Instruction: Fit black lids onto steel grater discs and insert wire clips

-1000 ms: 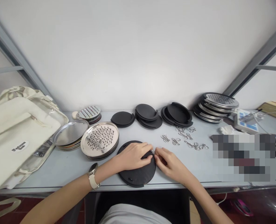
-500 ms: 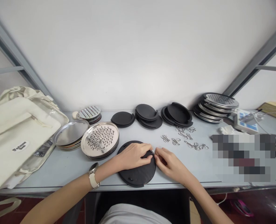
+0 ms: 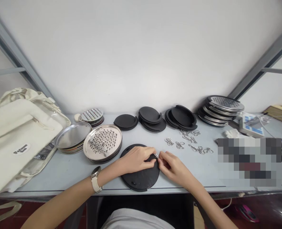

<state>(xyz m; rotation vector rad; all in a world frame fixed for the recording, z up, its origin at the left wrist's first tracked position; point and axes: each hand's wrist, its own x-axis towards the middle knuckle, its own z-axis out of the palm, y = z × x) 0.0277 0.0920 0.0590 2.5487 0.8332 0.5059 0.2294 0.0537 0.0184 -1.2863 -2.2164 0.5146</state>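
Note:
A round black rubber disc [image 3: 141, 178] lies flat on the table, and my left hand [image 3: 136, 160] rests on it and holds it down near its right rim. My right hand [image 3: 173, 168] sits at that same rim, its fingertips pinching a small silver metal clip [image 3: 156, 155]. The fingers of both hands nearly meet around the clip. Part of the clip is hidden by my fingers. Several similar wire clips [image 3: 188, 141] lie loose on the table beyond my right hand.
Stacks of black discs [image 3: 151, 116] and steel grater plates [image 3: 102, 143] stand along the grey table [image 3: 59, 178]. A cream canvas bag [image 3: 19, 133] lies at the left. A blurred patch covers the right end, and the front table edge lies below my forearms.
My right fingers have shifted slightly on the clip at the disc's rim. The disc and my left hand have hardly moved.

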